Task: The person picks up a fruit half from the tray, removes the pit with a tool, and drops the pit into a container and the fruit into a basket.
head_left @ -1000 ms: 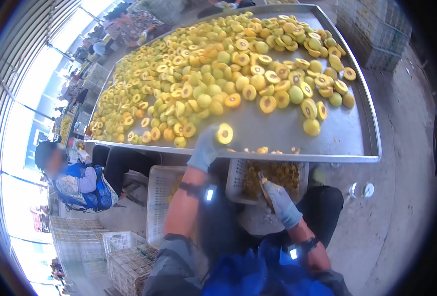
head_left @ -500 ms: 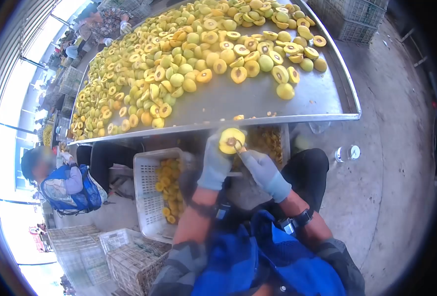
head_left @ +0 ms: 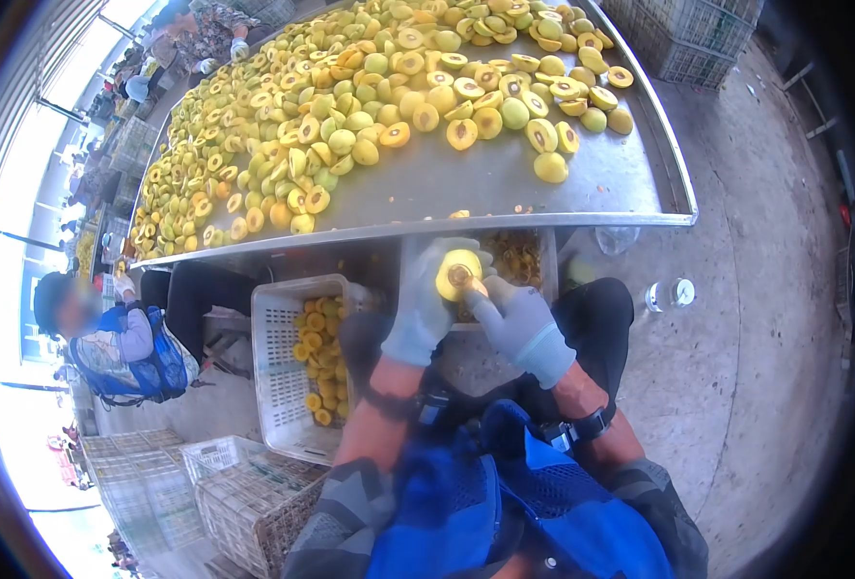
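Gloved in light grey, my left hand (head_left: 422,304) holds a halved yellow fruit (head_left: 457,274), its cut face with the brown centre turned up. My right hand (head_left: 522,326), also gloved, is closed at the fruit's lower right edge; a small tool seems to be in its fingers, but its shape is mostly hidden. Both hands are just below the front edge of a metal table (head_left: 389,198) heaped with halved fruits (head_left: 350,106). Under them stands a crate with small brownish pieces (head_left: 514,259).
A white crate (head_left: 278,372) of hollowed fruit halves stands left of my legs. Worn crates (head_left: 244,502) lie lower left. A person in a blue vest (head_left: 143,352) sits at the left. A clear jar (head_left: 669,295) is on the floor at right. Stacked crates (head_left: 688,43) stand upper right.
The view has shifted slightly. My right hand has moved in closer against the fruit's centre, and the tool's looped tip, visible before, is now mostly hidden. My left hand still holds the fruit.
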The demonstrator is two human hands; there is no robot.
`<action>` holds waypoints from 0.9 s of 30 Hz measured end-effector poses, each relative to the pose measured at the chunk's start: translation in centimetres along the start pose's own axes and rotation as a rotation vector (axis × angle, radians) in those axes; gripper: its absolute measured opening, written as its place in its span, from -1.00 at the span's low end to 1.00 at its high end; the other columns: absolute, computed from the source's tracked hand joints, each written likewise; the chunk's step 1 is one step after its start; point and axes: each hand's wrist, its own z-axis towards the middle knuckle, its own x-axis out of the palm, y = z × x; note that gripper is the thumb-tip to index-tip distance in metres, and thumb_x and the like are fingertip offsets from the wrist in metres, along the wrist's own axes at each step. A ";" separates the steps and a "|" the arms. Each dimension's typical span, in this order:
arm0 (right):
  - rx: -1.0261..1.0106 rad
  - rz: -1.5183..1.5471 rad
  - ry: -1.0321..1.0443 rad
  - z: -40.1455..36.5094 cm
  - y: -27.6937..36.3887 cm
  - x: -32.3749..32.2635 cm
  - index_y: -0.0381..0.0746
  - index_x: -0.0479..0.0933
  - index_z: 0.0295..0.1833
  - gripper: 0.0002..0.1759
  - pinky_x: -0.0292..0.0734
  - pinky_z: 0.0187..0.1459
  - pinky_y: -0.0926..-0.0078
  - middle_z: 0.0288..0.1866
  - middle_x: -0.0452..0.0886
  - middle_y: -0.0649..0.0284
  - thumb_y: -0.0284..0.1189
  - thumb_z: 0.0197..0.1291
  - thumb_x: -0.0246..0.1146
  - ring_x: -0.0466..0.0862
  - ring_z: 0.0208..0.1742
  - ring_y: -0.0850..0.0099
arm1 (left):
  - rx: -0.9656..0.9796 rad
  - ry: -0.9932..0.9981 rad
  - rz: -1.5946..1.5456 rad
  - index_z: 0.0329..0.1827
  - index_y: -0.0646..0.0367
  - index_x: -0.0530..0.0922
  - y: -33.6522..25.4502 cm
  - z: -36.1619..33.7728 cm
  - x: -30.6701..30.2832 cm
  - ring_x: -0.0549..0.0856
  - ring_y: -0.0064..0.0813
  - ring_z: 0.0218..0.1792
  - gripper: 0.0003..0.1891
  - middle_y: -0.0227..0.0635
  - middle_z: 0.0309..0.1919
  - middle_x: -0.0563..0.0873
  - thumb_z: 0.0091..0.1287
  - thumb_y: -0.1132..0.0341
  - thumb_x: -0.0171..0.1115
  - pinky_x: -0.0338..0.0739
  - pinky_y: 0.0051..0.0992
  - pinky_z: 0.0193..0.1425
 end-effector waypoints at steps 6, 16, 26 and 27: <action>0.030 -0.016 0.079 0.0 0.4 -0.5 -0.26 0.66 -0.06 -0.54 0.56 -0.17 -0.07 -0.34 0.70 -0.14 -0.07 0.49 0.11 0.71 -0.26 -0.14 | -0.098 -0.074 0.143 -0.04 0.30 0.66 -1.9 0.1 1.0 0.78 -0.36 -0.15 -0.38 -0.13 -0.22 0.80 0.68 -0.03 -0.32 0.68 -0.40 0.10; 0.175 0.217 0.179 0.3 0.5 -1.4 -0.35 0.67 -0.08 -0.50 0.57 -0.15 0.19 -0.34 0.68 -0.12 -0.09 0.54 0.10 0.73 -0.26 0.07 | -0.290 -0.029 0.188 0.00 0.28 0.65 -2.4 2.2 -0.7 0.70 -0.45 -0.14 -0.32 -0.31 -0.21 0.72 0.67 -0.14 -0.33 0.62 -0.46 -0.02; 0.338 0.587 0.171 0.8 -0.3 -0.1 -0.41 0.64 -0.04 -0.51 0.51 -0.23 0.43 -0.33 0.68 0.28 -0.14 0.60 0.08 0.57 -0.30 0.55 | 0.337 -0.385 0.161 0.17 0.26 0.63 2.8 1.3 2.7 0.72 -0.36 -0.13 -0.40 -0.21 -0.08 0.73 0.68 0.00 -0.35 0.64 -0.43 0.07; 0.358 0.599 0.200 0.8 -0.3 -0.1 -0.41 0.64 -0.03 -0.51 0.51 -0.22 0.45 -0.31 0.69 0.29 -0.15 0.61 0.08 0.57 -0.29 0.57 | 0.293 -0.407 0.092 0.14 0.26 0.65 2.8 1.4 2.9 0.73 -0.36 -0.19 -0.38 -0.20 -0.12 0.74 0.68 -0.01 -0.36 0.67 -0.43 0.01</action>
